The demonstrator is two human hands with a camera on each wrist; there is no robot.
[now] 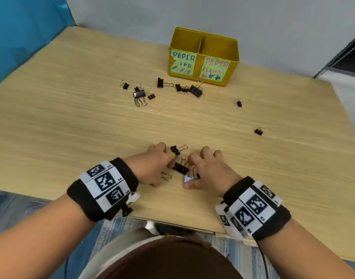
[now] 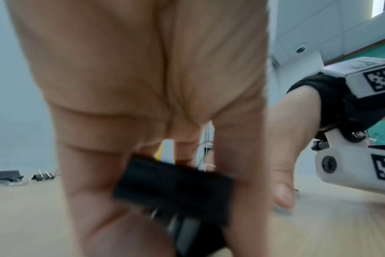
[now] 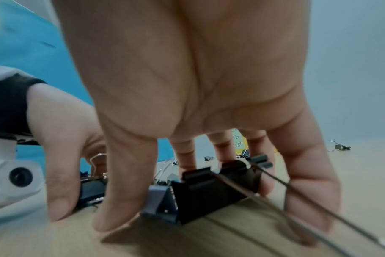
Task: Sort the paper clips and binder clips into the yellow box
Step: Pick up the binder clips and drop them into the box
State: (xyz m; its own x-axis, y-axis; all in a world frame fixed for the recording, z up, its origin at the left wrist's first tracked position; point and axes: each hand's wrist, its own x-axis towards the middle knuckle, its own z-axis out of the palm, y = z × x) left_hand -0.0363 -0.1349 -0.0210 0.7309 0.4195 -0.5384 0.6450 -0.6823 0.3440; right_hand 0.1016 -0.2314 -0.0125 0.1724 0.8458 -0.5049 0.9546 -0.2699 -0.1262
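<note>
Binder clips (image 1: 179,168) lie bunched on the worktop (image 1: 72,127) between my hands, near its front edge. My left hand (image 1: 154,164) pinches one black clip; my right hand (image 1: 209,170) curls over another, thumb at its end. The yellow box (image 1: 203,57) stands well apart, straight ahead, its clamps compartment nearer my right.
</note>
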